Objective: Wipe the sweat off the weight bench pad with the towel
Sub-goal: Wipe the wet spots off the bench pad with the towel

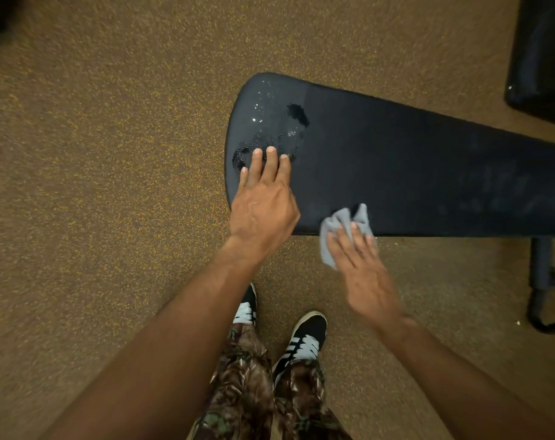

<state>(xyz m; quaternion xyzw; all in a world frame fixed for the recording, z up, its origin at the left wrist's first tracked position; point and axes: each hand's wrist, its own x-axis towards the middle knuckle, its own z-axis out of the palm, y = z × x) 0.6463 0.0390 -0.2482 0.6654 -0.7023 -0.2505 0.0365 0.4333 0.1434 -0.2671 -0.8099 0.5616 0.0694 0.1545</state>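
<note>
A black weight bench pad runs from the centre to the right edge. Wet droplets and smears of sweat glisten on its rounded left end. My left hand lies flat on the pad's near left part, fingers straight, fingertips at the edge of the wet patch. A small grey towel is bunched at the pad's near edge. My right hand presses on it with straight fingers, partly covering it.
Brown speckled gym flooring surrounds the bench. The bench's black metal leg and foot stand at the right. Another black pad fills the top right corner. My camouflage trousers and black-and-white shoes stand below the bench.
</note>
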